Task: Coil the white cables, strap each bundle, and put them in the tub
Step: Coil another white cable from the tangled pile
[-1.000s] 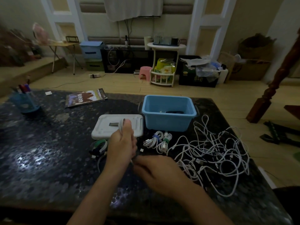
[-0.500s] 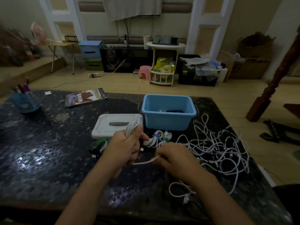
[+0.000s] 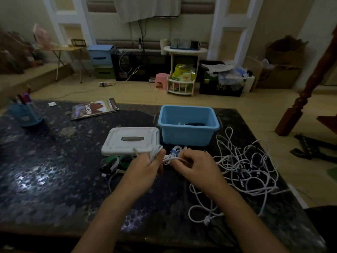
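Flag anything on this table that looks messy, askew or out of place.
The loose white cables lie in one tangled heap right of the hands, beside the blue tub; one strand trails toward the table's near edge. The white lid lies off the tub, on the table to its left. Nothing looks spilled or damaged.

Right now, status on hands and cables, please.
Left hand gripping white cable coil. Right hand pinching its free end. Blue tub open; loose cable tangle beside it.
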`<state>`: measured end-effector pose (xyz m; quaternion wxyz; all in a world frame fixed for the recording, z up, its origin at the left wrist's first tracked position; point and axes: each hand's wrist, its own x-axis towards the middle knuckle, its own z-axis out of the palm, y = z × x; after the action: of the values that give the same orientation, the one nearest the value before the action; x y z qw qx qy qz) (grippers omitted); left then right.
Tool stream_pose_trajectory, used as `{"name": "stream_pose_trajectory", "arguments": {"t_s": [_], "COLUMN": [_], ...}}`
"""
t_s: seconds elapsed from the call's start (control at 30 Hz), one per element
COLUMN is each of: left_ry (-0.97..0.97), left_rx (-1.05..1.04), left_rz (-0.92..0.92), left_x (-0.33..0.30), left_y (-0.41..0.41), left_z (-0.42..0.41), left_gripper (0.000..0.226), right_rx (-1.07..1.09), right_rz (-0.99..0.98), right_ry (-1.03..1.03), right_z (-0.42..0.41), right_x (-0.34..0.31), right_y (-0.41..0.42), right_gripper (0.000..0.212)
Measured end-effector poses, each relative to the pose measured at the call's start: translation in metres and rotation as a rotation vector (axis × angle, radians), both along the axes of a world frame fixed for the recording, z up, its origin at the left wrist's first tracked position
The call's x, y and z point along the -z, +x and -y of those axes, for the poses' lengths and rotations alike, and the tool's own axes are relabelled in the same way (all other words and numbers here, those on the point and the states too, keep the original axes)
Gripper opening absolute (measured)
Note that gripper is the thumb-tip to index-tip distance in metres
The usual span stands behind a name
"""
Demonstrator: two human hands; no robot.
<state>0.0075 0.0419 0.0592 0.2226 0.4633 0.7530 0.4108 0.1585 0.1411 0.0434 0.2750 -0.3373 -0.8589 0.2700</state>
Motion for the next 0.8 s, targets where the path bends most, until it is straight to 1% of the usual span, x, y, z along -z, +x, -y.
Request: {"name": "stream_pose_trajectory", "arguments": {"t_s": [0.07, 0.13, 0.17, 0.2, 0.23, 0.3, 0.33, 0.4, 0.5, 0.6, 0.67, 0.8], "left_ry": [0.018, 0.021, 0.013, -0.003, -0.025, -0.051, -0.047, -0.024, 0.018, 0.044, 0.060, 0.090], "left_rx": [-0.026, -0.041, -0.038, -0.030, -0.028, -0.039, -0.046, -0.050, -0.063, -0.047, -0.067, -0.080], "left_rz": [0.105, 0.207, 0.237, 0.253, 0.253, 0.225, 0.217, 0.229, 0.209, 0.205, 0.254, 0.422], "left_x": [-0.002, -0.006, -0.006, -0.005, -0.003, -0.001, 0.000, 0.001, 0.001, 0.002, 0.002, 0.000], "left_y": [0.000, -0.001, -0.002, -0.002, -0.003, -0.002, 0.000, 0.004, 0.007, 0.006, 0.006, 0.010], "left_z": [-0.001, 0.000, 0.001, 0.001, 0.002, 0.003, 0.003, 0.000, -0.002, -0.003, -0.003, -0.004], "left_gripper": [0.071, 0.070, 0.068, 0.065, 0.058, 0.041, 0.038, 0.037, 0.036, 0.040, 0.043, 0.044], "right_rx": [-0.014, 0.011, 0.029, 0.041, 0.044, 0.037, 0.036, 0.041, 0.025, -0.013, -0.042, -0.080], "right_rz": [0.135, 0.297, 0.332, 0.325, 0.285, 0.146, 0.073, -0.022, -0.089, -0.209, -0.290, -0.282], "right_ry": [-0.011, 0.068, 0.092, 0.083, 0.047, -0.046, -0.066, -0.080, -0.125, -0.278, -0.373, -0.348], "right_z": [-0.005, -0.012, -0.014, -0.016, -0.016, -0.014, -0.012, -0.008, -0.001, 0.003, 0.005, 0.006], "right_x": [0.001, 0.003, 0.003, 0.002, 0.001, -0.003, -0.005, -0.008, -0.013, -0.019, -0.019, -0.014], "right_y": [0.005, 0.012, 0.015, 0.018, 0.020, 0.020, 0.018, 0.014, 0.009, 0.006, 0.005, 0.001], "right_gripper": [0.028, 0.032, 0.034, 0.035, 0.036, 0.038, 0.037, 0.035, 0.028, 0.029, 0.033, 0.033]}}
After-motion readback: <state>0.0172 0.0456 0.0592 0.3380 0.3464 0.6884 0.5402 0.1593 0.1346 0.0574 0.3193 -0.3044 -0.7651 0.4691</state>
